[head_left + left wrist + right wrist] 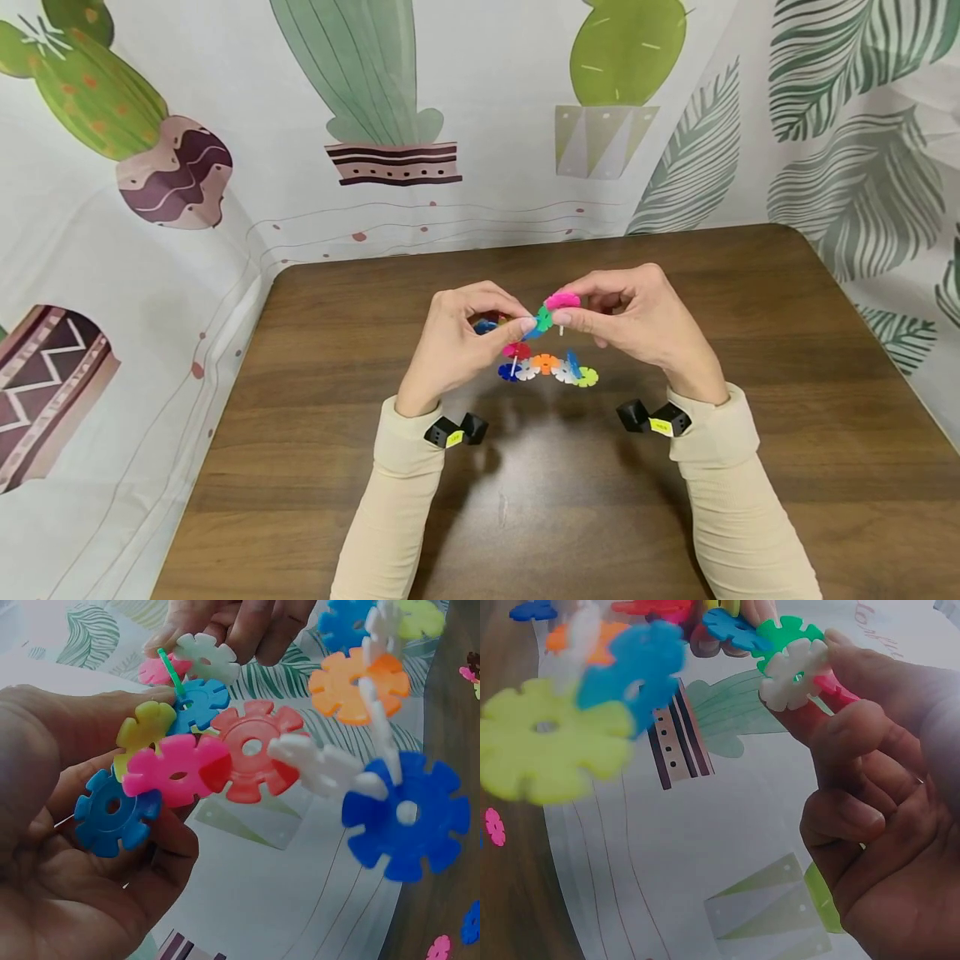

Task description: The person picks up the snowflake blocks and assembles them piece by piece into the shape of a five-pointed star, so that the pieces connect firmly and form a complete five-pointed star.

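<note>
Both hands hold one joined chain of notched plastic snowflake discs above the table. My left hand [465,337] pinches it around a yellow disc [146,724] and a light blue disc [202,705]. My right hand [641,321] pinches a pink disc [562,301] at one end between thumb and fingers. A green disc [543,320] and a white disc [795,675] sit against the pink one. The rest of the chain hangs nearer the body, with a red disc [251,750], dark blue disc [405,814], orange disc [545,363] and yellow-green disc [587,377].
The brown wooden table [315,467] lies beneath the hands, with a printed cactus cloth [495,192] behind it. Small loose-looking discs, such as a pink one [495,826], show at the wrist views' edges. Each wrist wears a black camera [454,432].
</note>
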Demonstrator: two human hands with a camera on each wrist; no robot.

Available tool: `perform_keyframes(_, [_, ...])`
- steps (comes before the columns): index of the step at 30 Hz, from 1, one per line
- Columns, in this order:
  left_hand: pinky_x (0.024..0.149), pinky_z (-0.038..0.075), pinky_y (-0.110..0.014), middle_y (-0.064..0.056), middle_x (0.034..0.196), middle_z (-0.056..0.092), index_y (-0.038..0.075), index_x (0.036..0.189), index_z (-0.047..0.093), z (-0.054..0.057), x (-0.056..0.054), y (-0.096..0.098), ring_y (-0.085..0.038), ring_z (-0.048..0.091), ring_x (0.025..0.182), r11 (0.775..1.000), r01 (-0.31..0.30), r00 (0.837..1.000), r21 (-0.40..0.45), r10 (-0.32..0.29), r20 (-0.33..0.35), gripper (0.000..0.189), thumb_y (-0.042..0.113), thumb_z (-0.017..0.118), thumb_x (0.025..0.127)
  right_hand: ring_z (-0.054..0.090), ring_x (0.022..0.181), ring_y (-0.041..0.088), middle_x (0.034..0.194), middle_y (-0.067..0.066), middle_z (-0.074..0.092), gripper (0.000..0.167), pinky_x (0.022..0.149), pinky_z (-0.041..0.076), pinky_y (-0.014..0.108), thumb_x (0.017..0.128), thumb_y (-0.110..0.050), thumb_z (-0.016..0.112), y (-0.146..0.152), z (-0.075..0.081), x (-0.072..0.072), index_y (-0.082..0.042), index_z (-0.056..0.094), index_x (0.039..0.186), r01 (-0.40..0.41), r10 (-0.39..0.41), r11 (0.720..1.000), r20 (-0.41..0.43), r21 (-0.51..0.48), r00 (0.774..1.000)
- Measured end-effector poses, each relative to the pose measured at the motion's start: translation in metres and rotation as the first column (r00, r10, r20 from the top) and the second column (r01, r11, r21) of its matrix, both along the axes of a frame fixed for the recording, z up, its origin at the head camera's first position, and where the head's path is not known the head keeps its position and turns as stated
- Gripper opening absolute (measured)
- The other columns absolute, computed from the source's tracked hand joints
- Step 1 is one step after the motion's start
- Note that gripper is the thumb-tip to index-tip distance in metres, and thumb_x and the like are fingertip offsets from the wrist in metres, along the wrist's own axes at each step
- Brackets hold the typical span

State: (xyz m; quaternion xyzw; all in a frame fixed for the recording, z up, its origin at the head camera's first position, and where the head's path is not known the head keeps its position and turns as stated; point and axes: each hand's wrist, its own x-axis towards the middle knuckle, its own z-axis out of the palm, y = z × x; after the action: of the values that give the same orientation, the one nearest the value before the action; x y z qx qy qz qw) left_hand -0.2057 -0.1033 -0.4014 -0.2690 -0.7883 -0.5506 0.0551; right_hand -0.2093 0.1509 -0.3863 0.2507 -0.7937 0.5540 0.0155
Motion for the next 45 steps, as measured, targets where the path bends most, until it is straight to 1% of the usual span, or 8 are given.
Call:
perform_keyframes(11, [0.069, 0.06, -0.032, 0.005, 0.091, 0.077, 0.015, 0.093, 0.085, 0.003, 0.0, -0.008, -0.013, 0.07, 0.083, 1.0, 0.006, 0.999, 0.005, -0.006, 0.036, 0.005, 0.02, 0.085, 0.094, 0.053, 0.051, 0.018, 0.08, 0.001, 0.075, 0.019, 0.046, 0.047, 0.029, 0.092, -0.01, 0.086, -0.002, -0.003, -0.003, -0.02, 0.082, 0.107, -0.036, 0.036, 0.999, 0.005, -0.04, 0.999])
perform_keyframes(17, [0.071, 0.059, -0.029, 0.007, 0.091, 0.078, 0.016, 0.093, 0.085, 0.007, -0.003, -0.024, -0.014, 0.071, 0.084, 1.0, 0.008, 0.999, -0.018, -0.007, 0.04, 0.005, 0.021, 0.085, 0.094, 0.053, 0.053, 0.025, 0.071, 0.003, 0.064, 0.015, 0.047, 0.045, 0.032, 0.101, -0.016, 0.077, -0.001, -0.025, -0.019, -0.017, 0.08, 0.115, 0.005, -0.002, 0.998, 0.055, -0.055, 0.998])
perform_keyframes(21, [0.069, 0.057, -0.027, 0.007, 0.091, 0.078, 0.018, 0.092, 0.086, 0.009, -0.004, -0.035, -0.015, 0.07, 0.083, 1.0, 0.002, 0.999, -0.024, -0.001, 0.045, 0.005, 0.022, 0.086, 0.094, 0.059, 0.062, 0.021, 0.078, 0.005, 0.072, 0.017, 0.054, 0.046, 0.028, 0.103, -0.024, 0.075, -0.008, -0.057, -0.042, -0.019, 0.081, 0.118, 0.073, -0.075, 0.995, 0.033, 0.065, 0.997])
perform_keyframes(24, [0.067, 0.056, -0.027, 0.006, 0.092, 0.078, 0.019, 0.092, 0.085, 0.009, -0.003, -0.039, -0.017, 0.07, 0.082, 1.0, 0.012, 0.998, -0.019, -0.011, 0.061, 0.005, 0.023, 0.086, 0.094, 0.06, 0.07, 0.016, 0.087, 0.006, 0.076, 0.018, 0.06, 0.048, 0.025, 0.102, -0.02, 0.076, -0.017, -0.085, -0.056, -0.016, 0.081, 0.118, 0.089, -0.091, 0.978, 0.005, 0.189, 0.996])
perform_keyframes(28, [0.067, 0.056, -0.028, 0.004, 0.093, 0.078, 0.016, 0.092, 0.085, 0.008, -0.001, -0.039, -0.018, 0.07, 0.082, 0.999, 0.039, 0.997, -0.024, -0.037, 0.072, 0.007, 0.023, 0.085, 0.094, 0.057, 0.064, 0.016, 0.076, 0.006, 0.067, 0.016, 0.058, 0.046, 0.027, 0.099, -0.012, 0.076, -0.028, -0.116, -0.067, -0.012, 0.079, 0.115, 0.05, -0.066, 0.962, 0.051, 0.268, 0.997])
perform_keyframes(32, [0.068, 0.057, -0.028, 0.004, 0.094, 0.078, 0.016, 0.093, 0.085, 0.008, 0.0, -0.039, -0.017, 0.07, 0.084, 0.999, 0.046, 0.996, -0.022, -0.044, 0.076, 0.007, 0.023, 0.085, 0.094, 0.051, 0.06, 0.014, 0.068, -0.001, 0.057, 0.005, 0.058, 0.042, 0.028, 0.097, -0.016, 0.076, -0.036, -0.137, -0.076, -0.013, 0.075, 0.101, 0.039, -0.075, 0.943, 0.096, 0.33, 0.993])
perform_keyframes(37, [0.07, 0.058, -0.029, 0.006, 0.094, 0.078, 0.019, 0.093, 0.085, 0.01, 0.0, -0.04, -0.016, 0.07, 0.085, 0.998, 0.05, 0.997, -0.023, -0.048, 0.061, 0.003, 0.022, 0.084, 0.095, 0.047, 0.059, 0.016, 0.062, -0.001, 0.049, 0.018, 0.058, 0.038, 0.03, 0.097, -0.022, 0.078, -0.041, -0.148, -0.082, -0.011, 0.067, 0.086, 0.016, -0.077, 0.914, 0.134, 0.406, 0.988])
perform_keyframes(45, [0.07, 0.058, -0.028, 0.005, 0.092, 0.078, 0.016, 0.092, 0.085, 0.01, -0.001, -0.041, -0.017, 0.07, 0.085, 0.998, 0.05, 0.995, -0.026, -0.048, 0.082, 0.005, 0.021, 0.085, 0.094, 0.062, 0.083, 0.022, 0.092, 0.01, 0.075, 0.032, 0.081, 0.055, 0.043, 0.097, -0.033, 0.081, -0.048, -0.147, -0.082, -0.009, 0.076, 0.118, 0.007, -0.104, 0.836, 0.145, 0.549, 0.984])
